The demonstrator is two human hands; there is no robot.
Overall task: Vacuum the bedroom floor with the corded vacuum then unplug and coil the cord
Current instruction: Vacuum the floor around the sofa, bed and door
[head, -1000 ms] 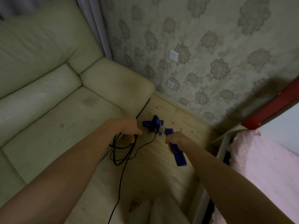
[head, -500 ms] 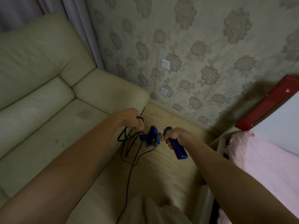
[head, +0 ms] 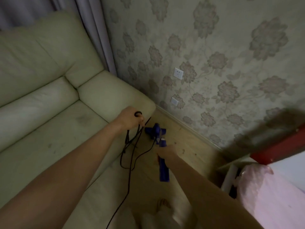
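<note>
As gripped: one vacuum [head: 160, 146], perhaps three cord [head: 130, 146] loops.

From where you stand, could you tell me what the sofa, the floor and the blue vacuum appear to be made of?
The sofa looks like pale leather or faux leather: smooth, faintly sheened, creased at the seams. The floor looks like light wood or laminate, with grain and dark knots showing. The vacuum in the right hand looks like hard blue plastic, though blur leaves its finish unclear.
</note>
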